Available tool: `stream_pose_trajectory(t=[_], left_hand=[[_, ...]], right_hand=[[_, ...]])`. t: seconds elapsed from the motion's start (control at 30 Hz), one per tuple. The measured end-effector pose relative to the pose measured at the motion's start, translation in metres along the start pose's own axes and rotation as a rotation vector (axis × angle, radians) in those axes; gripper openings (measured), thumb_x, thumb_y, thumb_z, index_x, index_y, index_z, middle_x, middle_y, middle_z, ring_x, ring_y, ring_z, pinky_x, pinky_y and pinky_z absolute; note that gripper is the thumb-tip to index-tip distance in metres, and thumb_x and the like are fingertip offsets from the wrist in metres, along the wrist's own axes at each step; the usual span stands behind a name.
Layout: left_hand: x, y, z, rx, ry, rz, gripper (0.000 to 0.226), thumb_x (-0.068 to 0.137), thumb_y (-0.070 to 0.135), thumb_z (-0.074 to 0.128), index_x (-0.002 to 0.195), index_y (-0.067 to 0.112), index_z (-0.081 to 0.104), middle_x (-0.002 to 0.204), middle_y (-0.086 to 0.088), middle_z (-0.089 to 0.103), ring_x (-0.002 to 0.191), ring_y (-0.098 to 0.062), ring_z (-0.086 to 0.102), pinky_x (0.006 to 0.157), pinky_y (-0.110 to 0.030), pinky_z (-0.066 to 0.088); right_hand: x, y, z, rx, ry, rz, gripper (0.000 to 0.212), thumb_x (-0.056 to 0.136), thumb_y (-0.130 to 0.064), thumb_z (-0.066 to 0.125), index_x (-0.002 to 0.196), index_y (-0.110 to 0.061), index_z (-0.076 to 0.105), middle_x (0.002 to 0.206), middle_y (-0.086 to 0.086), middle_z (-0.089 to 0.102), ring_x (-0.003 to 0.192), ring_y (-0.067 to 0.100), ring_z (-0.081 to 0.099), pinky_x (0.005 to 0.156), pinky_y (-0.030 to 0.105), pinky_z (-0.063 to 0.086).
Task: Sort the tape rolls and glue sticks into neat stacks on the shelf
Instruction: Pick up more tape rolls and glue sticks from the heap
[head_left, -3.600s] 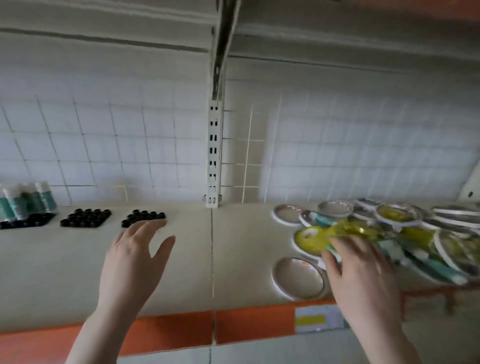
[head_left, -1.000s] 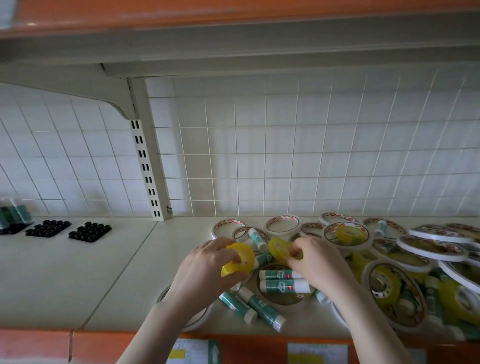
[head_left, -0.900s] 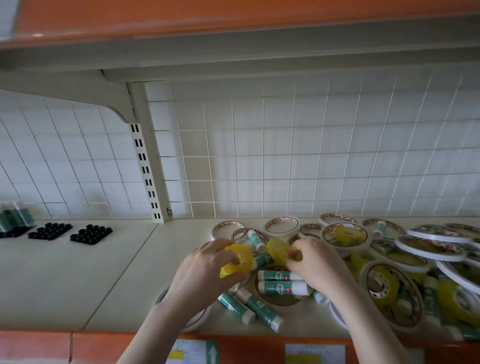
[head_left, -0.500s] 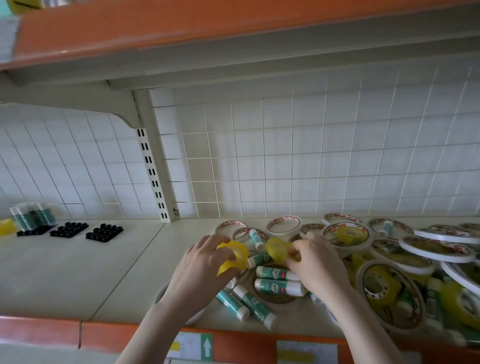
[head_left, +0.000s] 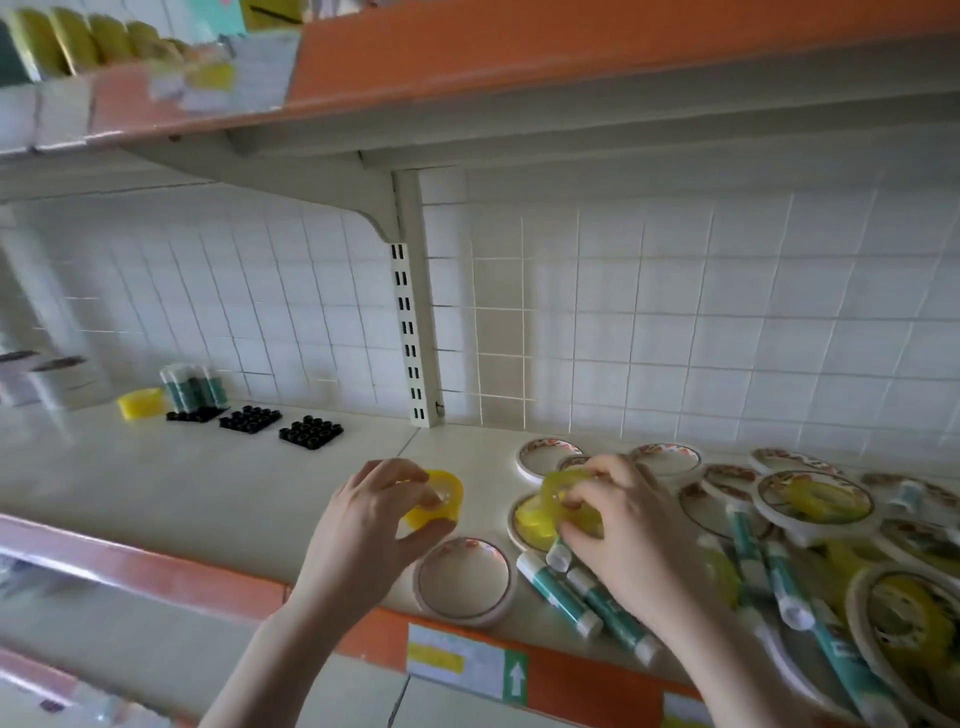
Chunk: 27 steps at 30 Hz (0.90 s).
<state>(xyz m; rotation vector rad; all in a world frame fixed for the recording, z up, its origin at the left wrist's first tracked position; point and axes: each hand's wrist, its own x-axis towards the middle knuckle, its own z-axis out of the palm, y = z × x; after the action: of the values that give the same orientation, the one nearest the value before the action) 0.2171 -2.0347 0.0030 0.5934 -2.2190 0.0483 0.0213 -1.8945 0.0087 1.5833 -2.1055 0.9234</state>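
My left hand (head_left: 371, 525) grips a small yellow tape roll (head_left: 440, 500) above the cream shelf (head_left: 156, 483). My right hand (head_left: 618, 525) pinches another yellow tape roll (head_left: 558, 486) at the left edge of a jumbled pile. That pile holds several white-rimmed tape rolls (head_left: 813, 501), yellow rolls and teal glue sticks (head_left: 558, 592) lying flat. One white-rimmed roll (head_left: 464, 581) lies alone near the shelf's front edge. At the far left a yellow tape roll (head_left: 139, 403) sits beside upright glue sticks (head_left: 193, 385).
Three black holder trays (head_left: 310, 431) stand in a row at the back left. A slotted upright (head_left: 409, 332) and a bracket divide the tiled back wall. An orange-edged upper shelf (head_left: 519, 62) hangs overhead. The front lip (head_left: 156, 571) is orange with price labels.
My left hand has carried its yellow roll leftward, away from the pile; the two hands are now apart. The view has swung left, showing the far-left yellow roll.
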Motion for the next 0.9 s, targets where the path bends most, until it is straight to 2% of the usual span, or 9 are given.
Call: stream_pose_trajectory(t=[0.13,0.3,0.47,0.63,0.77,0.9], left_hand=[[-0.021,-0.051,-0.032,0.024,0.019,-0.041,0.037,0.073,0.052,0.053,0.076,0.02,0.072,0.089,0.008,0.064,0.086,-0.006,0.05,0.064,-0.03,0.052],[-0.053,-0.139,-0.081,0.059,0.036,-0.083,0.036,0.073,0.052,0.053,0.077,0.021,0.072,0.089,0.009,0.064,0.086,-0.006,0.051,0.067,-0.03,0.053],[-0.079,-0.24,-0.134,0.06,0.031,-0.105,0.037,0.074,0.053,0.053,0.077,0.021,0.071,0.089,0.009,0.064,0.084,-0.009,0.056,0.069,-0.031,0.053],[-0.093,-0.325,-0.179,0.076,0.026,-0.124,0.037,0.074,0.053,0.054,0.078,0.021,0.071,0.09,0.008,0.065,0.083,-0.014,0.059,0.069,-0.032,0.053],[-0.1,-0.386,-0.199,0.089,0.034,-0.148,0.036,0.073,0.052,0.056,0.079,0.021,0.072,0.09,0.008,0.065,0.083,-0.012,0.055,0.07,-0.029,0.051],[-0.096,-0.445,-0.201,0.089,0.054,-0.178,0.025,0.068,0.041,0.068,0.08,0.019,0.073,0.089,0.007,0.066,0.083,-0.007,0.049,0.07,-0.026,0.048]], right_hand=[[0.011,-0.051,0.038,0.069,-0.042,-0.055,0.029,0.047,-0.02,0.09,0.067,-0.02,0.068,0.084,0.0,0.061,0.07,0.024,0.064,0.061,0.033,0.053],[0.026,-0.136,0.098,0.104,-0.105,-0.025,0.027,0.049,-0.02,0.089,0.067,-0.02,0.069,0.081,-0.001,0.061,0.072,0.024,0.063,0.062,0.032,0.053],[0.047,-0.231,0.153,0.136,-0.105,0.02,0.016,0.068,-0.022,0.08,0.081,-0.017,0.072,0.096,-0.002,0.06,0.093,0.021,0.058,0.08,0.029,0.044],[0.072,-0.311,0.204,0.153,-0.118,0.029,0.013,0.072,-0.023,0.077,0.081,-0.017,0.072,0.097,-0.002,0.06,0.094,0.021,0.057,0.077,0.028,0.042],[0.098,-0.36,0.24,0.162,-0.123,0.031,0.012,0.073,-0.026,0.076,0.081,-0.018,0.071,0.095,-0.005,0.059,0.093,0.02,0.056,0.072,0.024,0.037],[0.126,-0.393,0.279,0.154,-0.134,0.033,0.014,0.076,-0.028,0.074,0.086,-0.019,0.071,0.103,-0.006,0.058,0.099,0.017,0.054,0.078,0.023,0.037]])
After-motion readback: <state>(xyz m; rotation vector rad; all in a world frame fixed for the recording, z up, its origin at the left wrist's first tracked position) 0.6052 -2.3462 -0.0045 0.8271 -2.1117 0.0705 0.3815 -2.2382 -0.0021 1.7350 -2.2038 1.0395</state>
